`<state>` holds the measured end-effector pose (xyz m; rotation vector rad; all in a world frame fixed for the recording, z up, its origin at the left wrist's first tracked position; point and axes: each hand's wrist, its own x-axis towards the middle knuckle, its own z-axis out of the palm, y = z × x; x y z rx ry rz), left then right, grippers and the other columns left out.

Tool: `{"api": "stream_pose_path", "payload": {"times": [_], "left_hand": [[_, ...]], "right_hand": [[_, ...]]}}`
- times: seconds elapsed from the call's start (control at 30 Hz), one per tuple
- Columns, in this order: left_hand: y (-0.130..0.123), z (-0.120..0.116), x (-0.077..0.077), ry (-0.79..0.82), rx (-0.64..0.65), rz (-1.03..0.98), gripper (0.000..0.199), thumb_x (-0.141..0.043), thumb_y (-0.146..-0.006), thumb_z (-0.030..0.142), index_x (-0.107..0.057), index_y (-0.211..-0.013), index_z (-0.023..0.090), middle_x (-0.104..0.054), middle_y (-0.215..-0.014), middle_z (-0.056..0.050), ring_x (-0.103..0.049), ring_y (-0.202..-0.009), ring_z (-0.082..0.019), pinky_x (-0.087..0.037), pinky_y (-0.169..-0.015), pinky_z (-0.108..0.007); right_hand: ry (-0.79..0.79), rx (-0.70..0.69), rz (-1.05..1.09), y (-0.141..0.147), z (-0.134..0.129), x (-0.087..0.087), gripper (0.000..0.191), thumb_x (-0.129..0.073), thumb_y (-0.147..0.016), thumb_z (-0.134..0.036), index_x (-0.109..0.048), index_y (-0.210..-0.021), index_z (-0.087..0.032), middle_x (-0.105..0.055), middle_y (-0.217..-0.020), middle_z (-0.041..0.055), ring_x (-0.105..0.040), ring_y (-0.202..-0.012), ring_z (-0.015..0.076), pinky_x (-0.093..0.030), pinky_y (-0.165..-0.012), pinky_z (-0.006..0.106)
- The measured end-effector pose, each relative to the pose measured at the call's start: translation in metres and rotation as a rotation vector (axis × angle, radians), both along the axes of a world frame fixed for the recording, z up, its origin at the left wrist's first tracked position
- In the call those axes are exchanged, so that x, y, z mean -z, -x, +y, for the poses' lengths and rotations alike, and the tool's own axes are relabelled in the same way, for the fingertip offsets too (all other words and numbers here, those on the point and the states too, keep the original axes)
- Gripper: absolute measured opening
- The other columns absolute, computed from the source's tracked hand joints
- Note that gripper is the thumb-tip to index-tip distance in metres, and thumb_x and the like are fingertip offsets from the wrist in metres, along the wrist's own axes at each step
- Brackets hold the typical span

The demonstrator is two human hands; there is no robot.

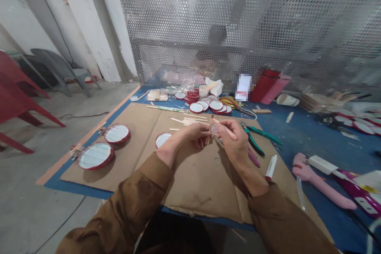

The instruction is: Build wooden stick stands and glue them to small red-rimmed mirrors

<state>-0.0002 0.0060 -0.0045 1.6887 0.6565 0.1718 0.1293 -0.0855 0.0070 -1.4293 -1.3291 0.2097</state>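
Observation:
My left hand (201, 135) is closed over the middle of the cardboard sheet (193, 190), its fingers pinching a small flat wooden stick (211, 121) held roughly upright. Close beside it, my right hand (233, 137) is closed too, with a pale stick-like piece between thumb and fingers against the wooden stick. Something small and purplish shows between the two hands, too blurred to name. A red-rimmed white disc (162, 140) lies partly behind my left wrist. Loose wooden sticks (190, 120) are scattered just beyond the hands.
Two red-rimmed discs (95, 156) with wooden pieces attached lie at left. More discs (216, 105) are heaped at the back. Green-handled pliers (264, 135), a white marker (271, 167), a pink glue gun (324, 186) and a purple power strip (354, 192) lie at right.

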Motion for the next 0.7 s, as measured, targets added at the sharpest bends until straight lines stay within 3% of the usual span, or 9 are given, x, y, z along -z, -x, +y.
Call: {"api": "stream_pose_path", "payload": {"times": [0.7], "left_hand": [[0.0001, -0.0019, -0.0033, -0.024, -0.017, 0.020, 0.029, -0.054, -0.087, 0.040, -0.054, -0.072, 0.015, -0.056, -0.054, 0.001, -0.054, -0.042, -0.010, -0.045, -0.046, -0.021]], "right_hand": [[0.026, -0.036, -0.012, 0.0011, -0.0014, -0.0010, 0.031, -0.059, -0.082, -0.049, -0.065, -0.088, -0.019, -0.067, -0.069, 0.0030, -0.062, -0.059, 0.0170, -0.048, -0.058, 0.029]]}}
